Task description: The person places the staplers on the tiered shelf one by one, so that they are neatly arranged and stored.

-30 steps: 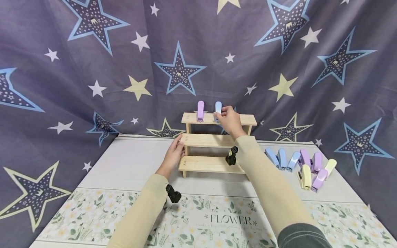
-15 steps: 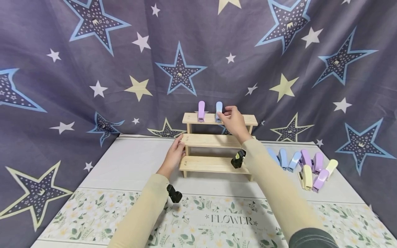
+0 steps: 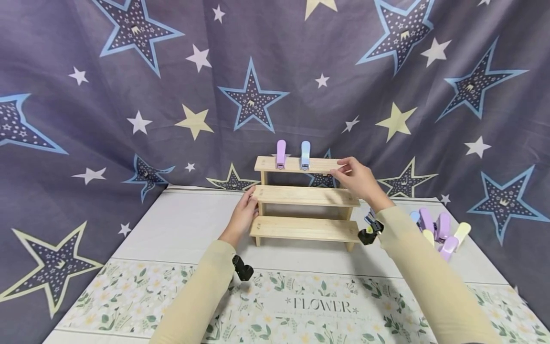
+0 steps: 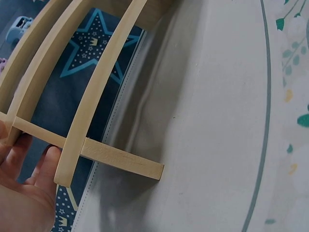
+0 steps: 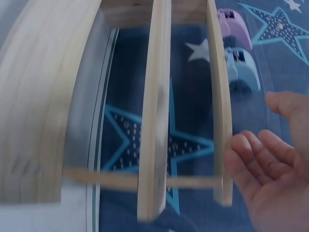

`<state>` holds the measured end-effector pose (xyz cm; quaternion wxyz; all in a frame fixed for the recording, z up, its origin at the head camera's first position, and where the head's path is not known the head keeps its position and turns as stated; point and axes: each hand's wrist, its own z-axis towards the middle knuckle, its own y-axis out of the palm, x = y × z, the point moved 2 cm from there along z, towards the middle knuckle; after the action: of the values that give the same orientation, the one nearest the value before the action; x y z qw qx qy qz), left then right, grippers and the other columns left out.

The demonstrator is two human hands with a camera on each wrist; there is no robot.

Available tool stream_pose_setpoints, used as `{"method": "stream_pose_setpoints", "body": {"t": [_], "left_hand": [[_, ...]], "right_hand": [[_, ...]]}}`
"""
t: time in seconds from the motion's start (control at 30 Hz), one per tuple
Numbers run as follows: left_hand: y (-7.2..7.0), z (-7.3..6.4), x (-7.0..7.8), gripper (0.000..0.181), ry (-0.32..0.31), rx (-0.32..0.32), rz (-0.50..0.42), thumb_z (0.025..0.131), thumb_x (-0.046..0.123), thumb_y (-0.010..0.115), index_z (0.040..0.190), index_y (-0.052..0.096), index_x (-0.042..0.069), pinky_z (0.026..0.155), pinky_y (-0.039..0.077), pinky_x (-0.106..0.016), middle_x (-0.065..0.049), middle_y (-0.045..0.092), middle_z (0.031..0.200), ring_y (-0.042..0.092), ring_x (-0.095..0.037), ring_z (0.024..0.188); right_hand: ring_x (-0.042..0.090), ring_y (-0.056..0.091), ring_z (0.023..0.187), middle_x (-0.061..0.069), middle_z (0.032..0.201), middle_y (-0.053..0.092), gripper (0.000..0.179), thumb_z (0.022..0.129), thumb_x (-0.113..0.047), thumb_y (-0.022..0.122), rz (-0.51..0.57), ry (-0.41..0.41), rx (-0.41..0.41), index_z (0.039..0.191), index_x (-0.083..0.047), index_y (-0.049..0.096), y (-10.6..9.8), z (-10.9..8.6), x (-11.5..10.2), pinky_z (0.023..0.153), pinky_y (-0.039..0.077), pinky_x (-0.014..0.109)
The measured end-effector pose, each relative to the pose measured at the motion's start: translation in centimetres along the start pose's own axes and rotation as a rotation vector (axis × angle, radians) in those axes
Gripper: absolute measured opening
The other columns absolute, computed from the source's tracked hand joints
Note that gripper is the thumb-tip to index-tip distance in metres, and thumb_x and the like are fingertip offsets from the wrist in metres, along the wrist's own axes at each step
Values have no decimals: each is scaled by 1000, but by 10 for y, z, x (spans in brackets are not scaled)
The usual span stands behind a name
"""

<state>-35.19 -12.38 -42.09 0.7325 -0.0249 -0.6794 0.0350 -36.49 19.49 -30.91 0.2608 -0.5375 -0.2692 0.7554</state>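
A three-tier wooden display shelf (image 3: pixel 305 228) stands on the table. On its top tier a purple stapler (image 3: pixel 281 154) and a light blue stapler (image 3: pixel 305 155) stand side by side, a gap between them. My left hand (image 3: pixel 244 215) grips the shelf's left side at the middle tier; in the left wrist view its fingers (image 4: pixel 46 166) curl around the side frame. My right hand (image 3: pixel 358 181) is at the right end of the top tier, holding nothing. In the right wrist view its loosely bent fingers (image 5: pixel 263 154) are beside the top board, apart from the blue stapler (image 5: pixel 243 70).
Several purple, yellow and blue staplers (image 3: pixel 442 224) lie in a group on the table at right, partly hidden by my right forearm. A flower-printed mat strip (image 3: pixel 318 306) runs along the front. A star-patterned curtain (image 3: pixel 163 95) hangs right behind the shelf.
My right hand has let go of the blue stapler on the top tier and moved right, to the shelf's end. My left hand keeps its grip on the shelf.
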Motion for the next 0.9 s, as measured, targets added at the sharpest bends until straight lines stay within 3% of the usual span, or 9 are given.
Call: {"method": "stream_pose_setpoints", "body": {"t": [0.47, 0.9], "left_hand": [[-1, 0, 0, 51, 6, -1, 7, 110, 25, 38, 159, 28, 13, 111, 41, -47, -20, 39, 154, 43, -37, 137], [0, -1, 0, 51, 12, -4, 1, 111, 27, 38, 159, 28, 15, 112, 40, -47, -18, 38, 155, 42, -37, 138]], "right_hand": [[34, 61, 104, 20, 117, 64, 53, 101, -42, 59, -108, 56, -49, 132, 1, 54, -37, -32, 46, 83, 50, 46], [39, 63, 102, 24, 113, 65, 47, 100, -31, 61, -150, 57, -67, 127, 7, 55, -42, -58, 97, 84, 53, 50]]}}
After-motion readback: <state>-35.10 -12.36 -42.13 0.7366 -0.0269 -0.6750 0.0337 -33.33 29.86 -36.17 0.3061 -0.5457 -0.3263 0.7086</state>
